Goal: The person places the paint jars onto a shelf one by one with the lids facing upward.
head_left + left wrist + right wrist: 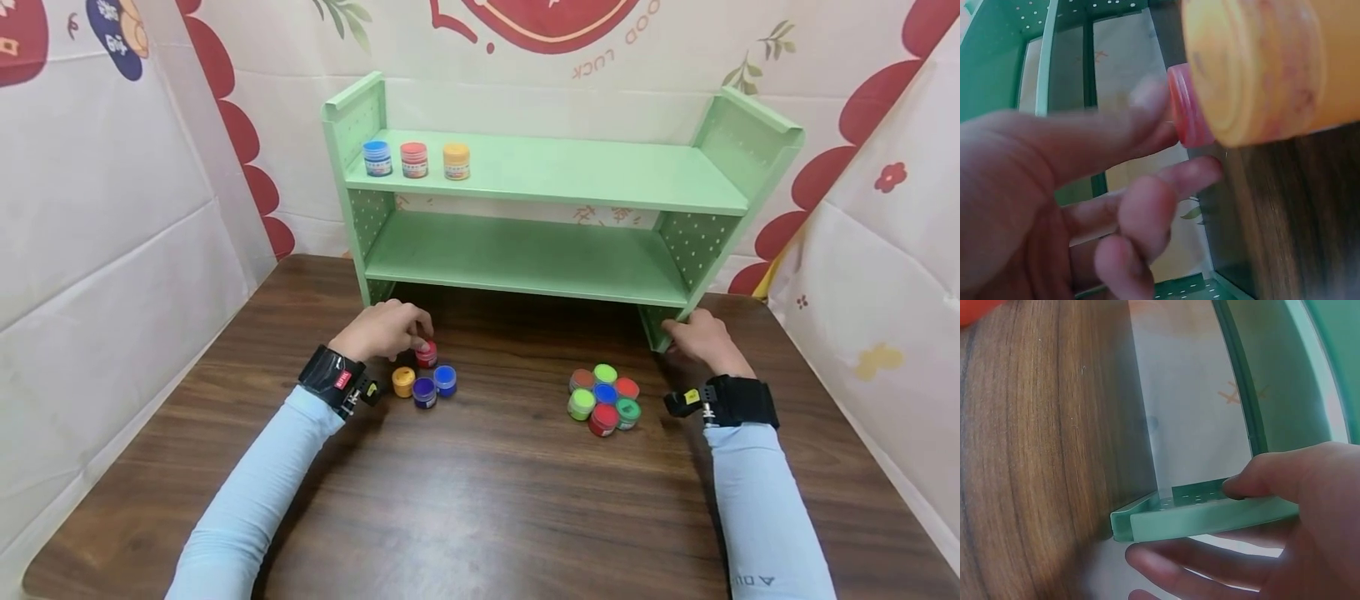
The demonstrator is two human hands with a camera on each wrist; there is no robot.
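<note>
My left hand (390,327) is at a small pink-red paint jar (427,355) on the table, fingertips right at its lid. In the left wrist view the thumb (1138,112) is blurred against the lid and the other fingers are spread below. A yellow jar (403,382), a purple jar (424,392) and a blue jar (446,381) stand close by. My right hand (703,340) grips the foot of the green shelf's right side panel (1210,519), thumb on the inner face, fingers outside. The two-tier green shelf (525,250) stands at the back of the table.
On the top tier's left end stand blue (377,158), red (414,160) and yellow (456,162) jars. A tight cluster of several jars, including a dark red one (603,420), sits left of my right wrist. Printed cloth (135,208) hangs around the wooden table (480,500).
</note>
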